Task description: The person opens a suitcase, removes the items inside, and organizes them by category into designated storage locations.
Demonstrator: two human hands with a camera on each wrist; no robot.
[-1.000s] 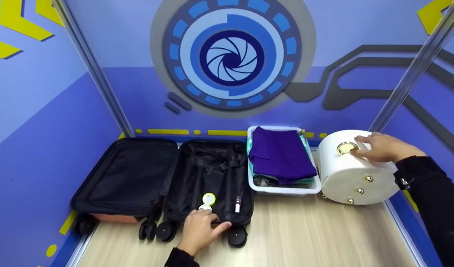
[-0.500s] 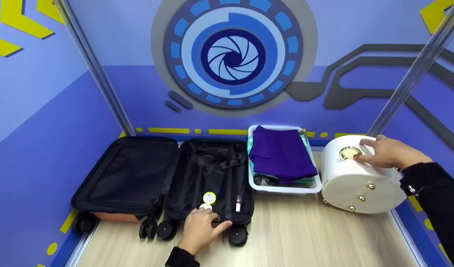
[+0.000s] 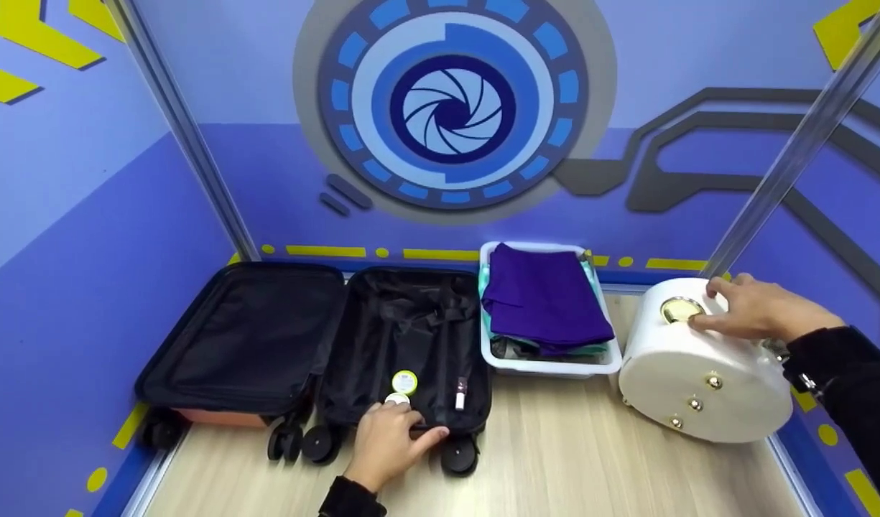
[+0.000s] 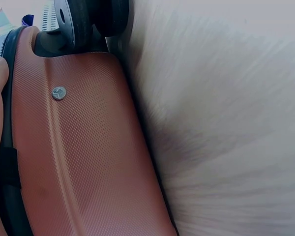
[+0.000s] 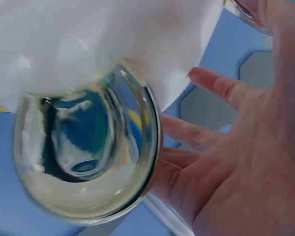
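My left hand (image 3: pixel 388 441) rests over the front rim of an open black-lined suitcase (image 3: pixel 368 316), thumb stretched along the rim. Its fingertips reach inside to a small white round container (image 3: pixel 398 398), partly hidden under them. The left wrist view shows the suitcase's copper-coloured shell (image 4: pixel 83 142) and part of the thumb. My right hand (image 3: pixel 759 309) lies over the top of a white, rounded case (image 3: pixel 705 402) with gold knobs on its front. The thumb is right at a round gold fitting (image 3: pixel 682 310); the fingers are spread in the right wrist view.
In the suitcase lie a yellow-rimmed round container (image 3: pixel 404 383) and a small dark bottle with a white cap (image 3: pixel 460 394). The suitcase's other half (image 3: pixel 246 337) spreads left. A white basket (image 3: pixel 554 368) with folded purple cloth (image 3: pixel 547 298) stands between suitcase and case.
The white case has shifted toward me with my right hand on it, its front swinging lower in view. My left hand has stayed at the suitcase rim.
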